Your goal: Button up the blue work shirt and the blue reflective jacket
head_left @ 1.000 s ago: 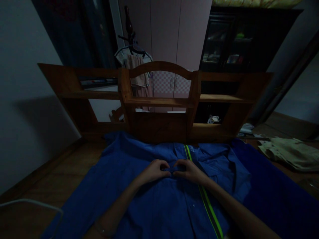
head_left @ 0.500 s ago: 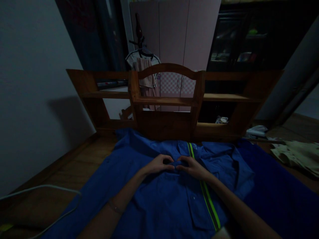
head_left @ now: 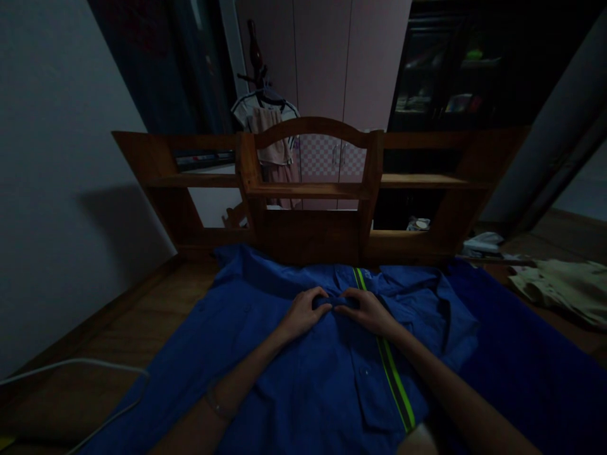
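A blue work shirt (head_left: 308, 379) with a yellow-green and grey reflective stripe (head_left: 396, 379) is spread out below me, its fabric wrinkled around my hands. My left hand (head_left: 303, 314) pinches a fold of the shirt between thumb and fingers near the middle of the front. Close beside it, fingertips almost meeting, my right hand (head_left: 370, 313) grips the same fold from the other side. Whether a button lies between the fingertips is too dark to tell. A flapped pocket (head_left: 377, 392) with a button sits below my right hand.
A wooden headboard with shelves (head_left: 308, 189) rises beyond the shirt. Darker blue cloth (head_left: 516, 379) lies to the right, with pale cloth (head_left: 564, 291) past it. On the left, a white cable (head_left: 95, 361) curves over wooden boards (head_left: 142, 322) near the wall.
My fingers have closed in on the shirt, and a fold of fabric now stands up between them. The view has shifted slightly.
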`<action>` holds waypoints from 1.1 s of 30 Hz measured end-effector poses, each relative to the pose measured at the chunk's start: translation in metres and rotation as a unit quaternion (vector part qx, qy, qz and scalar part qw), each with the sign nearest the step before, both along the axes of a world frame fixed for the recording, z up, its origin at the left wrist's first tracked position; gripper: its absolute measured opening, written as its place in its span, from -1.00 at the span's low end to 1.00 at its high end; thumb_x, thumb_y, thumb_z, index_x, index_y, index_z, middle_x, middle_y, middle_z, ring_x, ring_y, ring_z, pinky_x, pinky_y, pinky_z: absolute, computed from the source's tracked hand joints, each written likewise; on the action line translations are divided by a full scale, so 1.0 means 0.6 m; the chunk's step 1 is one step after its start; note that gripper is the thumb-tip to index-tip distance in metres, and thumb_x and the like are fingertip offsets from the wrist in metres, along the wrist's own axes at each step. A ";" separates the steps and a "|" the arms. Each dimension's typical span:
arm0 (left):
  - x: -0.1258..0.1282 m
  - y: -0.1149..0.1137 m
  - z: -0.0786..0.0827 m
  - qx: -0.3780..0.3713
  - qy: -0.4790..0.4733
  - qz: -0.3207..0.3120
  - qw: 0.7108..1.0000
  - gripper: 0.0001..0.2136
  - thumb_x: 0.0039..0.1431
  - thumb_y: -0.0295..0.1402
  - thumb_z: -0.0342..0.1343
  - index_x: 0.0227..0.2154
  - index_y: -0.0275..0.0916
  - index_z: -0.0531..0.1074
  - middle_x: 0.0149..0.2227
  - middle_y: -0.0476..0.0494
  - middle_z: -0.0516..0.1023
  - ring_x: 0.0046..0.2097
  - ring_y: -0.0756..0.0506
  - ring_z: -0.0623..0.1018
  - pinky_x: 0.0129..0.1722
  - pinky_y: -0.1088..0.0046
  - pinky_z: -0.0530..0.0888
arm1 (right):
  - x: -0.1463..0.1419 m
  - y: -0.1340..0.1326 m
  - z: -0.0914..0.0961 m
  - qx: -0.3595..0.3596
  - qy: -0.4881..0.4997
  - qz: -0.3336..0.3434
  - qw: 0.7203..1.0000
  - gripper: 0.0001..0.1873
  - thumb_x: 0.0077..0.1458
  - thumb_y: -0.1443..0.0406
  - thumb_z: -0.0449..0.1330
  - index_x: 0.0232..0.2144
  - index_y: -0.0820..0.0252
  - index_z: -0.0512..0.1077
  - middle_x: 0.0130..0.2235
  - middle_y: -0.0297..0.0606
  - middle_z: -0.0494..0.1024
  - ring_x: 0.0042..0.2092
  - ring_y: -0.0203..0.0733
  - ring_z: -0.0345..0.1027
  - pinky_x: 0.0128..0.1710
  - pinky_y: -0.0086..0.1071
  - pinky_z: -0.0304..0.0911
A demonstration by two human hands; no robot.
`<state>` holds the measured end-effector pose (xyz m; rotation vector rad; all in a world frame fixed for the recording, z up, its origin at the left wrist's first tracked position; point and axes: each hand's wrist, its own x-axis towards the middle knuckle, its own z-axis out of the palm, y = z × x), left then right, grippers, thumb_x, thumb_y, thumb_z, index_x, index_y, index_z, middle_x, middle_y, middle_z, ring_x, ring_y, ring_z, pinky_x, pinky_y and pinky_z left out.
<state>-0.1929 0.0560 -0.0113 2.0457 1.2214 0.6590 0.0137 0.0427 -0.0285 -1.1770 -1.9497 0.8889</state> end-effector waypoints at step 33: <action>-0.013 0.007 0.021 -0.111 -0.068 -0.041 0.991 -0.71 0.03 -0.16 0.17 -0.28 -0.29 0.48 -0.30 -0.07 0.53 -0.24 -0.07 0.48 -0.22 0.48 0.39 | 0.003 -0.003 -0.002 -0.033 0.056 0.025 0.998 -0.74 0.07 0.15 0.19 -0.29 0.24 0.43 -0.35 -0.34 0.47 -0.35 -0.27 0.30 -0.37 -0.46 0.15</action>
